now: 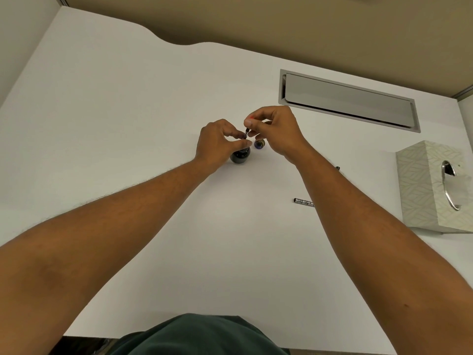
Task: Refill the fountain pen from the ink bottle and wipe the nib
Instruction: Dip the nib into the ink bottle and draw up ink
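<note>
Both hands pinched the same small dark pen part [246,133] above the ink bottle [240,155]: the left hand [217,144] held its lower end between thumb and curled fingers, and the right hand [275,129] gripped its upper end with thumb and forefinger, the other fingers curled in. The part was tilted, its top leaning toward the right hand; whether its lower tip reached into the bottle could not be told, since the left fingers hid the bottle's mouth.

Nearest the camera, a dark green garment [199,334] showed at the bottom edge, and two bare forearms ran out over the white desk [128,124].

Under the right forearm lay a silvery pen piece [303,201], only its left end showing, and a second small dark end [337,167] poked out just beyond the same arm. A pale patterned tissue box [422,190] stood at the right edge of the desk, well apart from the hands, with a tissue [458,185] in its slot.

The dark round bottle stood on the desk, directly below the left hand's fingers. Just beside it to the right, below the right hand, sat a small round bottle cap [259,144] with a bluish sheen.

Farther back on the right, a long grey cable hatch [350,101] was set into the desk, and beyond it rose a tan partition [256,21].
</note>
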Demonstrator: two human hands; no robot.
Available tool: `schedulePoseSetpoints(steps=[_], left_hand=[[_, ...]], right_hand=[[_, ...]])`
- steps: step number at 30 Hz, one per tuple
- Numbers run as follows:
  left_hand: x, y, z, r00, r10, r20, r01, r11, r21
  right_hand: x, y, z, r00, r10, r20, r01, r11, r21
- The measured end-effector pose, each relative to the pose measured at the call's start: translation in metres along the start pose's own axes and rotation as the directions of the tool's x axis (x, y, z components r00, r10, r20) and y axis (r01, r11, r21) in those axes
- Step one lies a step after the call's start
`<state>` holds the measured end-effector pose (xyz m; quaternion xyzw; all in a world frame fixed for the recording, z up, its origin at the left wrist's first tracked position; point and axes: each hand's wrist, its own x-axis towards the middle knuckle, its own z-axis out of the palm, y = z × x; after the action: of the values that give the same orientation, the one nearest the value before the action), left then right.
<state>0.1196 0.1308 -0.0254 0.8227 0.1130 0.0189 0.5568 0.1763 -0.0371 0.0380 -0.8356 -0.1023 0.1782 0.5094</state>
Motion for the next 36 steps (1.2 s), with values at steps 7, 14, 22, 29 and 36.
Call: schedulePoseSetpoints(steps=[7,14,22,29,36], left_hand=[[-0.004,-0.003,0.004,0.998,-0.044,-0.042,0.043,0.999,-0.009],[-0.005,0.0,0.006,0.998,-0.039,-0.044,0.037,0.999,-0.035],[-0.003,0.001,0.004,0.999,-0.042,-0.027,0.04,0.998,-0.048],[-0.003,0.002,0.004,0.999,-0.038,-0.024,0.037,0.999,-0.033],[-0.004,0.004,0.001,0.999,-0.045,-0.021,0.044,0.998,-0.044]], right_hand=[[0.001,-0.001,0.001,1.0,0.006,0.013,-0.006,0.999,-0.034],[-0.001,-0.005,0.007,0.997,0.018,-0.076,-0.026,0.995,-0.099],[-0.001,-0.002,-0.005,0.995,0.008,0.095,-0.005,0.999,-0.037],[-0.002,-0.005,0.004,0.996,-0.014,-0.084,0.008,0.997,-0.082],[0.0,-0.003,0.0,0.999,0.004,0.054,0.0,0.997,-0.073]])
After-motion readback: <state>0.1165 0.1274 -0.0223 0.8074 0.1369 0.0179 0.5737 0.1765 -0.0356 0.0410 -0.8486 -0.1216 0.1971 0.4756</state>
